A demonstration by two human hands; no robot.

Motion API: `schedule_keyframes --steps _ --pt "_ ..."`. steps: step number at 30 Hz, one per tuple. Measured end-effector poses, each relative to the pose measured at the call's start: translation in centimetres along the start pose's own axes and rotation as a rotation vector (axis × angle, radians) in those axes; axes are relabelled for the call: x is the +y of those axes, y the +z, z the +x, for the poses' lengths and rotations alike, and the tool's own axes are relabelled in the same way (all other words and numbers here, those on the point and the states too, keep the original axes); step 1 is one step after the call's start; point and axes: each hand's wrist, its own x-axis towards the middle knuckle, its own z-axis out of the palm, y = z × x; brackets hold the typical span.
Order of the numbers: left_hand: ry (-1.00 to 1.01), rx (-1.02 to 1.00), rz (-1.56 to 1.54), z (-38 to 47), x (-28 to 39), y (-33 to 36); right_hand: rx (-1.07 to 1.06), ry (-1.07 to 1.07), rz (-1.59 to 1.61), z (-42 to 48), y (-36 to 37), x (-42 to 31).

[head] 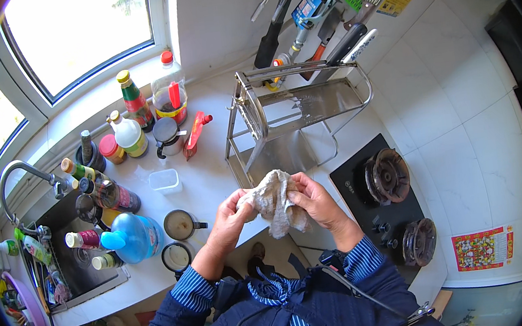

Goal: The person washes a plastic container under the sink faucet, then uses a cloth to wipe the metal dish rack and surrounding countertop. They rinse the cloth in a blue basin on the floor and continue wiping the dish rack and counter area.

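Both of my hands grip a crumpled, stained whitish cloth (275, 205) in front of my body, over the counter's front edge. My left hand (228, 217) pinches its left side between thumb and fingers. On the other side, my right hand (317, 200) holds the cloth's upper right, and a loose fold hangs down between the two. Just beyond the cloth stands a two-tier stainless steel rack (282, 134), its shelves bare and its upper shelf smudged with residue. The cloth overlaps the rack's lower front in view; whether they touch I cannot tell.
Left are two mugs (179, 224), a blue jug (136, 237), a clear plastic box (165, 181), sauce bottles (136, 100) and a sink (74, 261). A two-burner gas hob (377, 212) lies right. Behind the rack are knives (349, 44) and a gas pipe (300, 38).
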Motion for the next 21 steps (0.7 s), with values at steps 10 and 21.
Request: schedule_keyframes --steps 10,21 --pt "-0.013 0.009 -0.09 -0.3 -0.1 1.0 0.041 -0.189 -0.021 0.3 2.5 -1.0" --pt "0.069 -0.011 -0.129 -0.3 3.0 1.8 0.056 0.155 -0.182 -1.5 -0.5 0.0"
